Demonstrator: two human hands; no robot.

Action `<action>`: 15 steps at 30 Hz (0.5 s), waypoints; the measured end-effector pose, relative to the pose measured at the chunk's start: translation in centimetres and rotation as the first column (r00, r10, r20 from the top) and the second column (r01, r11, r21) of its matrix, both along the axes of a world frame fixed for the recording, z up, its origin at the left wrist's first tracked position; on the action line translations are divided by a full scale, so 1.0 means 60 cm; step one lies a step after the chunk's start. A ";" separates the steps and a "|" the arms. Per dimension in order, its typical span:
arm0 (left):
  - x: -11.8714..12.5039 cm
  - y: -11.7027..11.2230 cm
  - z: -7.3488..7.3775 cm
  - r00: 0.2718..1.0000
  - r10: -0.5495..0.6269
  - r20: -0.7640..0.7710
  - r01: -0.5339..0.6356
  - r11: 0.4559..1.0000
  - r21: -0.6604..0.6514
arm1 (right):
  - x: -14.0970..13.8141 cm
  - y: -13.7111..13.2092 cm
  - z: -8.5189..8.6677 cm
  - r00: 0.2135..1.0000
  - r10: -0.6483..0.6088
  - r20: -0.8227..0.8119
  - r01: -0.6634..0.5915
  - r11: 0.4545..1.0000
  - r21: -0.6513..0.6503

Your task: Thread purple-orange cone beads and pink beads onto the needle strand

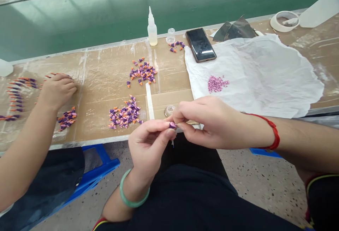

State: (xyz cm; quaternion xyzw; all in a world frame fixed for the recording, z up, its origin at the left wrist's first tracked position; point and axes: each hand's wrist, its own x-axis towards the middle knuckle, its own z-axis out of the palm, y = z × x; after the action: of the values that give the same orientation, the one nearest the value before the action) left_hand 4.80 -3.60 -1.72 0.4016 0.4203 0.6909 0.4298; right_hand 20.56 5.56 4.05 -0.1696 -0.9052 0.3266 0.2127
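Just past the front edge of the table, my left hand [148,139] pinches a small purple-and-pink piece [172,125] between thumb and fingers. My right hand [206,121] meets it from the right, fingertips pressed together at the piece; whatever they hold is too small to make out. Beyond my fingers sits a small clear round dish [169,110]. A pile of purple, pink and orange pieces [125,113] lies left of my left hand, with a second pile [143,72] farther back. Tiny pink bits [217,83] are heaped on a white sheet [254,72].
A dropper bottle [152,29], a clear cap [171,35] and a phone [201,45] stand or lie at the back. A tape roll [285,21] is at far right. At left, a co-worker's hand [57,89] is over rows of pieces [17,96].
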 end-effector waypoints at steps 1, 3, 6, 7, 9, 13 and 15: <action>0.001 0.000 0.000 1.000 0.009 0.004 -0.009 1.000 0.000 | 0.000 -0.001 -0.001 1.000 -0.004 0.004 0.003 1.000 0.013; 0.002 0.001 -0.001 0.999 0.034 0.007 -0.034 0.999 -0.001 | 0.000 -0.002 -0.004 1.000 -0.014 0.004 0.014 0.999 0.052; 0.004 0.002 -0.002 0.999 0.052 0.001 -0.052 0.999 -0.005 | 0.000 -0.003 -0.009 1.000 -0.026 -0.011 0.027 0.993 0.116; 0.004 0.002 -0.002 0.999 0.047 0.001 -0.047 0.999 -0.007 | 0.000 -0.003 -0.010 1.000 -0.025 -0.018 0.027 0.991 0.132; 0.003 0.002 -0.001 1.000 0.024 0.009 -0.024 1.000 -0.007 | 0.001 -0.004 -0.013 0.999 -0.021 -0.025 0.025 0.986 0.163; 0.000 0.005 0.001 1.000 -0.020 0.022 0.021 1.000 -0.013 | 0.002 -0.003 -0.019 0.999 -0.015 -0.032 0.021 0.982 0.187; -0.001 0.004 0.001 0.999 -0.036 0.026 0.037 0.998 -0.041 | 0.004 -0.001 -0.021 0.999 -0.006 -0.045 0.012 0.989 0.150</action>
State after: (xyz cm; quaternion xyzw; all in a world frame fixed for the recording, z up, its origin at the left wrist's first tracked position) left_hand 4.74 -3.34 -1.69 0.3913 0.4215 0.6793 0.4558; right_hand 20.82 5.48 2.81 -0.1499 -0.9214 0.2602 0.2465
